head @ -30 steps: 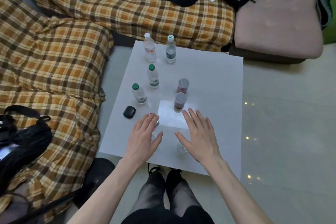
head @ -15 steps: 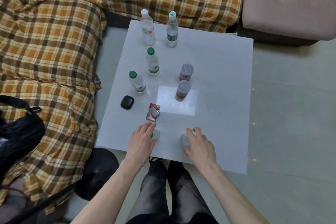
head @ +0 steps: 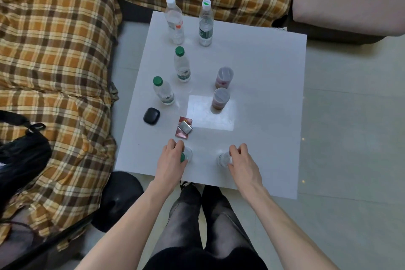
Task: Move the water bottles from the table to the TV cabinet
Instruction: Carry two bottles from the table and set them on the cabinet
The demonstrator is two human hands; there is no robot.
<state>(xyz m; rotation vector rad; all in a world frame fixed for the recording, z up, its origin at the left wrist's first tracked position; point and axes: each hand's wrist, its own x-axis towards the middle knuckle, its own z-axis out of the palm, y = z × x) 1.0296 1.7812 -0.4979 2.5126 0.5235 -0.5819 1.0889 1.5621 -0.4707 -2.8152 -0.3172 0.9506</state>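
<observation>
White table [head: 263,85] under both grips, plaid sofa [head: 54,50] wrapping round beyond and to the left of them. Farther out from the hands: four upright bottles, namely the white-capped bottle [head: 174,22] and its neighbour [head: 206,24] at the far edge, then two green-capped bottles [head: 182,66] [head: 164,91] closer in; two lidded cups [head: 224,76] [head: 221,98] ahead of the right grip; black earbud case [head: 151,115] and red pack [head: 183,130] with a lighter [head: 185,127] just ahead of the left grip. Left hand [head: 172,160] curled down over the top of a near bottle [head: 186,155], green cap peeking at the palm. Right hand [head: 243,162] likewise closed round the top of the other near bottle [head: 223,158], clear plastic showing beside the fingers. A second ago flat and spread above the tabletop; half a second ago just arriving at the bottles; now wrapped on, one each. Meaning, by judgement: reach finished, first pair secured, lift and carry due next. No TV cabinet in view, so nothing delivered yet. Slippery clear plastic held from above probably calls for a firm hold before turning away.
</observation>
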